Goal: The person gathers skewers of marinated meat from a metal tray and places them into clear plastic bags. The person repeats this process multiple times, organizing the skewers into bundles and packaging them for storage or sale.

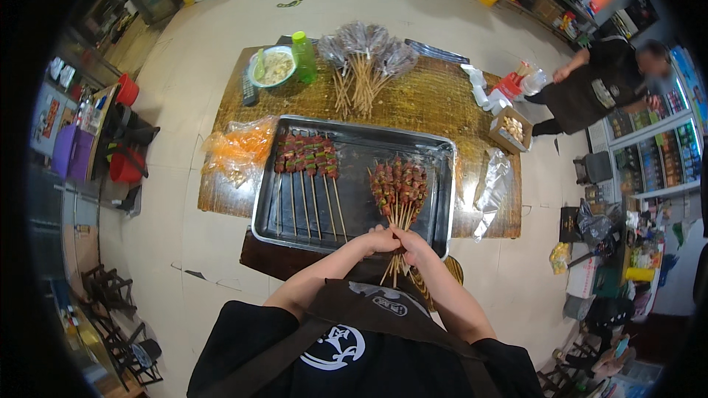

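Observation:
My left hand [381,240] and my right hand [410,243] meet around the sticks of a bundle of meat skewers [399,185] over the right front of a black metal tray [359,177]. The meat ends fan out away from me, and the bare stick ends stick out below my hands towards my apron. At the tray's left side, several skewers with red meat and green pieces [307,156] lie side by side, sticks towards me. Behind the tray, bundles of skewers wrapped in clear plastic [362,47] lie on the wooden table [420,105].
Left on the table are orange plastic bags [243,146], a bowl of food [274,68], a green bottle [304,58] and a remote control [249,88]. At right are crumpled foil [492,188] and a cardboard box [510,130]. A person [594,85] stands beyond the table's right edge.

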Motion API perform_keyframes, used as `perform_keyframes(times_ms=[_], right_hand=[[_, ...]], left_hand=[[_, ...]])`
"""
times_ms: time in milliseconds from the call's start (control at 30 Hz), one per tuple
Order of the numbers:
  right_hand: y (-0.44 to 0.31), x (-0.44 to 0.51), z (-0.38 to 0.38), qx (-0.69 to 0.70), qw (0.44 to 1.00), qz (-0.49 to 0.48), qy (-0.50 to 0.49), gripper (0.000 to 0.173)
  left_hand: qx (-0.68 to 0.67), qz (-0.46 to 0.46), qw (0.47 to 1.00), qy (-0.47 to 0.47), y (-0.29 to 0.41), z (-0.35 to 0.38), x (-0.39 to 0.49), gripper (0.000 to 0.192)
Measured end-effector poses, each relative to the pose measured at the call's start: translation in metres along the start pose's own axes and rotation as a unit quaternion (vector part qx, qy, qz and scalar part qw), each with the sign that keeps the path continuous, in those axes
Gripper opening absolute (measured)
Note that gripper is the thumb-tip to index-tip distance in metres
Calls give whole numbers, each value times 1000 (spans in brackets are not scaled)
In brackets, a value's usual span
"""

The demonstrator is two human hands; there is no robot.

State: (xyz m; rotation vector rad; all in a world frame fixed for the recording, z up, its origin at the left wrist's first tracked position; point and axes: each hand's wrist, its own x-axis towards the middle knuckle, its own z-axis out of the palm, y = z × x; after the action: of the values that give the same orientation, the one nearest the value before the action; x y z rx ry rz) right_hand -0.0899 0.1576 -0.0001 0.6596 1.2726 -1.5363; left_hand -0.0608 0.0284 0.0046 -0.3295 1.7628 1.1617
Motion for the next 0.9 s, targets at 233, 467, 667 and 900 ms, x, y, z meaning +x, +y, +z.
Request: perform_keyframes(times_ms=[233, 467, 667, 900], right_hand=[[-1, 0, -30, -237, 970, -30, 50, 31], [-120, -74, -60, -774, 558, -162, 254, 32], [-206, -97, 1, -901, 224, -302, 218, 17], [-213, -56, 74, -954, 29, -226, 197, 15]], left_hand=[[-193, 212, 958, -14, -33, 17, -10, 43], [-321, 163, 930, 68, -91, -9, -79, 38], [-439, 155, 870, 163, -148, -4, -97, 30], [-519, 197, 809, 194, -194, 20, -78, 23]])
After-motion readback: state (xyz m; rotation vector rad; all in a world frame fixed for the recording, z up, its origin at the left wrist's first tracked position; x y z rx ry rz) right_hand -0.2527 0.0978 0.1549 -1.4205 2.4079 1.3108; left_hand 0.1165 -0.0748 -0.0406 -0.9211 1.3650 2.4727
